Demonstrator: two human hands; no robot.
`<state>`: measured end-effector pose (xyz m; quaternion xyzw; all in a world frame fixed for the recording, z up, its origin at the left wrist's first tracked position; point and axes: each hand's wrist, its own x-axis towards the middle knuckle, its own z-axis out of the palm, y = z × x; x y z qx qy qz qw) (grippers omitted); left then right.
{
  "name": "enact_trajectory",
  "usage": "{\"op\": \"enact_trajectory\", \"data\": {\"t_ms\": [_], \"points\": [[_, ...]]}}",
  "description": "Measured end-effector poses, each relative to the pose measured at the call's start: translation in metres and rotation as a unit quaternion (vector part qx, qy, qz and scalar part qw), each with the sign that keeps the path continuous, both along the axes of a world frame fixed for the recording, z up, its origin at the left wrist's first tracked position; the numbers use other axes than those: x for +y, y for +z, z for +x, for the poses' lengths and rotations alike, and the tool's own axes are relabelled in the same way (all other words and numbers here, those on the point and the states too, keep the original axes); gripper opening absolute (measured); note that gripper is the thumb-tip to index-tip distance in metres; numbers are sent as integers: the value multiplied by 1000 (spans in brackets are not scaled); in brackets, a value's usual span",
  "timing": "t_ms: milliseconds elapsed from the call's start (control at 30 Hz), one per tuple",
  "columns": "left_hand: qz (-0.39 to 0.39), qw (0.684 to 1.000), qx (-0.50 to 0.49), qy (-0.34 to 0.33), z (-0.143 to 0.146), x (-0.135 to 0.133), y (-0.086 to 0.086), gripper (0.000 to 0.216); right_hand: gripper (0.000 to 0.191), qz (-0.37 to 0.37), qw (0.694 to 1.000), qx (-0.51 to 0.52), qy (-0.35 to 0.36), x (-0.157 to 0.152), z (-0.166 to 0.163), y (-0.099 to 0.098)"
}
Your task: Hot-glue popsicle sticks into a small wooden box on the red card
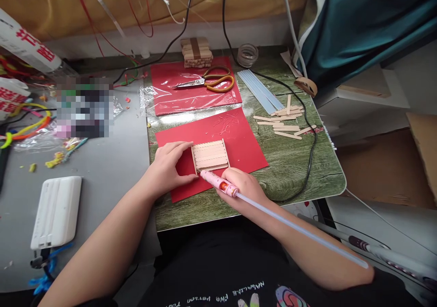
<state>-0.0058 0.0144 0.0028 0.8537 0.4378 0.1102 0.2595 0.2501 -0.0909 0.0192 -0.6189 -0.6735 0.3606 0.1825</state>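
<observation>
A small panel of wooden craft sticks [210, 154], with upright sticks along its left and right sides, lies on a red sheet [251, 150]. My left hand [170, 166] holds the panel's left side, fingers at the upper corner and thumb at the lower one. In my right hand [244, 184] is a pink hot glue gun [220, 183], its tip close to the panel's lower left corner. A long translucent glue stick [300, 228] sticks out of the gun's back and runs over my right forearm. Strings of dried glue [227, 123] mark the red sheet above the panel.
Scissors [211, 82] lie on wrapped red sheets [194, 102] behind. A banded craft stick bundle [197, 52], a glass jar [247, 55], spare glue sticks [261, 91] and loose craft sticks [287, 127] are around. A black cable [311, 148] crosses the right side. A white power bank [56, 211] stands left.
</observation>
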Motion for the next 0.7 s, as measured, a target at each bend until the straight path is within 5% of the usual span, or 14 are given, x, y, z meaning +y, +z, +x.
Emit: {"op": "enact_trajectory", "data": {"t_ms": [700], "points": [[10, 1000, -5, 0, 0, -1, -1, 83, 19, 36, 996, 75, -39, -3, -3, 0]]}}
